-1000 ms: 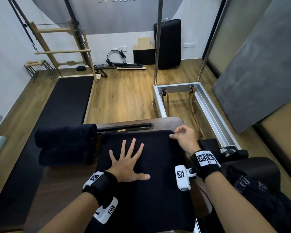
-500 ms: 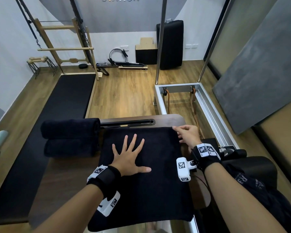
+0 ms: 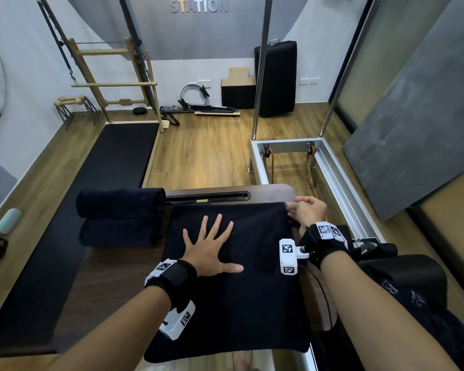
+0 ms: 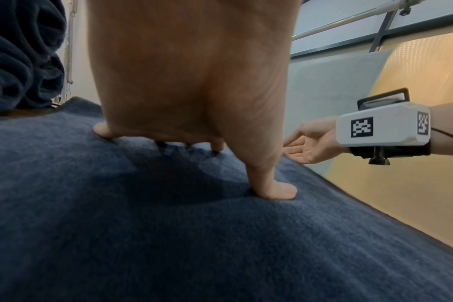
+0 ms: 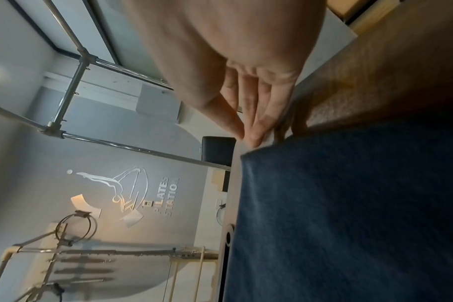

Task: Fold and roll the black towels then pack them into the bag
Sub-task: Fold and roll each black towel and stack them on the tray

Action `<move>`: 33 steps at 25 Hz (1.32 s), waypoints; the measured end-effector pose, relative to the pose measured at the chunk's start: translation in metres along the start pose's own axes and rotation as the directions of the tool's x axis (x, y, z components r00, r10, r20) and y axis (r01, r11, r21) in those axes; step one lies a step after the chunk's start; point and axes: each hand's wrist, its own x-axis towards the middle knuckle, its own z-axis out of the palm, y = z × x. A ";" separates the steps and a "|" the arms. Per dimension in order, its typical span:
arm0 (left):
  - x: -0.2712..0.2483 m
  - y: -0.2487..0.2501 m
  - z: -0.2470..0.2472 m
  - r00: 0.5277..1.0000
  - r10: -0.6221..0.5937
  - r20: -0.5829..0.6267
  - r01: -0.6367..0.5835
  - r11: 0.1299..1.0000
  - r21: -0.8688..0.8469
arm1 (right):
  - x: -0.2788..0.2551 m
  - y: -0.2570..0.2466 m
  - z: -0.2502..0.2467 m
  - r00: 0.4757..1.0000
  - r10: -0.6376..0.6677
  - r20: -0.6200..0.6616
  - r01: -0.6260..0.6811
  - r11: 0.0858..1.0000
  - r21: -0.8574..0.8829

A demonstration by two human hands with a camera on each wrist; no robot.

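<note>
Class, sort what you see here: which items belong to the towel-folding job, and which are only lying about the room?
Job: flat black towel; two rolled towels; left hand; right hand.
Lying about: black floor mat; ring; upright black pad.

A Pilates studio. The grey wall bears the lettering "PILATES STATION" [image 5: 166, 196] beside a figure logo [image 5: 114, 190]. A wooden ladder-like tower frame [image 3: 110, 84] stands over a long black mat [image 3: 97, 188]; a metal reformer frame [image 3: 330, 167] with straps sits on the wood-plank floor [image 3: 206, 151], and a Pilates ring [image 3: 194, 95] leans at the wall.
</note>
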 end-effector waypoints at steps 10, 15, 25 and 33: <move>-0.083 -0.010 0.032 0.981 0.091 -0.173 -0.088 0.996 0.020 | -0.118 0.055 -0.076 0.841 -0.237 0.487 0.358 0.918 -0.170; -0.157 -0.035 0.092 0.942 0.201 -0.269 -0.200 0.979 0.031 | -0.195 0.104 -0.121 0.688 -0.367 0.626 0.655 0.684 -0.319; -0.208 -0.059 0.130 0.873 0.230 -0.431 -0.198 0.973 0.120 | -0.221 0.156 -0.146 0.457 -0.333 0.824 0.850 -0.110 -0.516; -0.223 -0.063 0.133 0.757 0.028 -0.653 -0.363 0.849 -0.384 | -0.224 0.144 -0.150 0.499 -0.392 0.773 0.867 0.225 -0.445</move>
